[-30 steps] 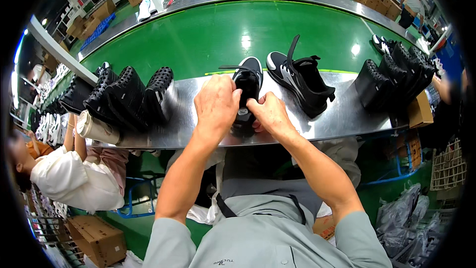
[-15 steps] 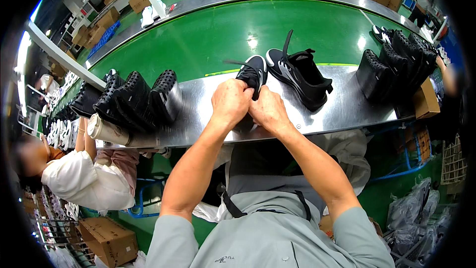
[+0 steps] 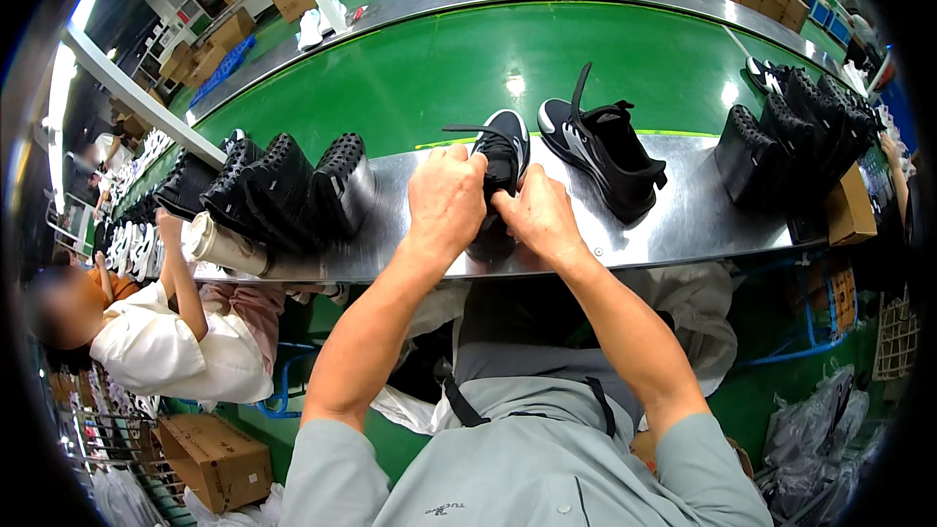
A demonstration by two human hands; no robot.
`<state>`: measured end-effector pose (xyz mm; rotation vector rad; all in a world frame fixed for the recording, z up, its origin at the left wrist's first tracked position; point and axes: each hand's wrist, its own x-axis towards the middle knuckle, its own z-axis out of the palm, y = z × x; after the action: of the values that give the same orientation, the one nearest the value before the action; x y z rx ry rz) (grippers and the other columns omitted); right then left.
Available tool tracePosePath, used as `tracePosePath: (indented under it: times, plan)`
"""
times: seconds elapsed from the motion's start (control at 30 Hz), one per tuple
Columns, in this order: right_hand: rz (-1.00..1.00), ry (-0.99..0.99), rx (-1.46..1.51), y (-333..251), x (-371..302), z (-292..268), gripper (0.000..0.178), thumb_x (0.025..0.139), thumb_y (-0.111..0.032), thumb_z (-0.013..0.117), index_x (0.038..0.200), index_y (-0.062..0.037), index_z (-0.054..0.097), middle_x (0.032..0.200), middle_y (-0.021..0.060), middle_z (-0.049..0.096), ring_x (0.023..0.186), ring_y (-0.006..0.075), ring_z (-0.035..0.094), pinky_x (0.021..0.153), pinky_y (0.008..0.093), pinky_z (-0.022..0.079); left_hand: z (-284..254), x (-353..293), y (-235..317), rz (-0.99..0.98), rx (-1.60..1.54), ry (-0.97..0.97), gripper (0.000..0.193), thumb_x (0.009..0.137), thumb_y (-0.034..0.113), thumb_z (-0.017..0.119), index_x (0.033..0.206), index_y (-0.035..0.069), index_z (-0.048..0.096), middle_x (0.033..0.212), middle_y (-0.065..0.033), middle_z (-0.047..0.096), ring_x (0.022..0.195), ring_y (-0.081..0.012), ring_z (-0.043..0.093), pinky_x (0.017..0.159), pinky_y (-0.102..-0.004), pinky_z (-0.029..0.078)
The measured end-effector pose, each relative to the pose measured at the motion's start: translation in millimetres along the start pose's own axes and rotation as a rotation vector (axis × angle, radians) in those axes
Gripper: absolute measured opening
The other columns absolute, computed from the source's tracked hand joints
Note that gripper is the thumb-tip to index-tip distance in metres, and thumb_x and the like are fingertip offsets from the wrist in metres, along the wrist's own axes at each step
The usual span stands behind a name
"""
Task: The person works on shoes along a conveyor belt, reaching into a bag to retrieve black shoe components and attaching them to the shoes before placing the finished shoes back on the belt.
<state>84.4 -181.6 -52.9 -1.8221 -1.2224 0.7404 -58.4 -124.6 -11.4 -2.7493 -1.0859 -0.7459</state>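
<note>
A black sneaker (image 3: 505,141) with a grey-white toe edge stands on the steel ledge, its toe away from me and a lace end sticking out to the left. My left hand (image 3: 444,197) is closed on the left side of its opening, fingers curled. From the other side my right hand (image 3: 539,215) pinches the sneaker near the tongue. The fingertips of both are partly hidden by knuckles and shoe. Just right of my hands, a second black sneaker (image 3: 607,158) sits untouched, a strap rising from it.
Black shoes (image 3: 283,190) lie on their sides in a row at left, beside a pale cup (image 3: 226,246). More black shoes (image 3: 786,141) line the right end, near a cardboard box (image 3: 851,207). A green belt (image 3: 429,68) runs beyond the ledge (image 3: 390,220). Someone in white (image 3: 181,346) works at left.
My hands have moved slightly apart at the sneaker's opening, showing more of its tongue and heel between them. The whole view has shifted a little. The second sneaker stays on the ledge.
</note>
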Motion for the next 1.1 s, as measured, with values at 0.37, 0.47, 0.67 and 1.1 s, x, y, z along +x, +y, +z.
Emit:
tracePosePath:
  times: [0.37, 0.47, 0.67, 1.1]
  plan:
    - [-0.034, 0.07, 0.002, -3, -4, 0, 0.037, 0.078, -0.02, 0.072, 0.095, 0.0095, 0.058, 0.087, 0.0351, 0.068, 0.088, 0.0517, 0.067, 0.079, 0.0543, 0.054, -14, 24, 0, 0.654, 0.103, -0.079, 0.003, 0.073, 0.011, 0.066, 0.071, 0.01, 0.064, 0.09, -0.0044, 0.057, 0.093, -0.0234, 0.057, 0.085, -0.0354, 0.049]
    - [-0.143, 0.154, -0.167, -5, -11, 6, 0.033, 0.082, -0.018, 0.071, 0.094, 0.0099, 0.058, 0.078, 0.0291, 0.069, 0.079, 0.0441, 0.071, 0.074, 0.0473, 0.057, -14, 29, -6, 0.699, 0.089, -0.179, 0.004, 0.072, 0.012, 0.066, 0.069, 0.011, 0.064, 0.088, -0.0044, 0.056, 0.092, -0.0226, 0.056, 0.086, -0.0329, 0.049]
    - [-0.137, 0.14, 0.024, -1, -29, -2, 0.031, 0.083, -0.017, 0.068, 0.095, 0.0078, 0.053, 0.081, 0.0338, 0.066, 0.083, 0.0529, 0.065, 0.075, 0.0562, 0.051, -41, -16, -10, -0.151, -0.502, -0.049, 0.036, 0.089, 0.016, 0.077, 0.119, 0.0, 0.068, 0.101, -0.0127, 0.07, 0.09, -0.0194, 0.068, 0.068, -0.0308, 0.056]
    - [-0.336, 0.063, 0.338, -9, -122, -77, 0.046, 0.084, -0.011, 0.083, 0.125, -0.0017, 0.064, 0.082, 0.0002, 0.056, 0.063, 0.0042, 0.047, 0.055, 0.0184, 0.041, -53, -68, -15, -0.466, -0.722, -0.298, 0.069, 0.07, -0.001, 0.061, 0.139, 0.002, 0.056, 0.123, -0.0153, 0.062, 0.114, -0.0253, 0.062, 0.104, -0.0327, 0.046]
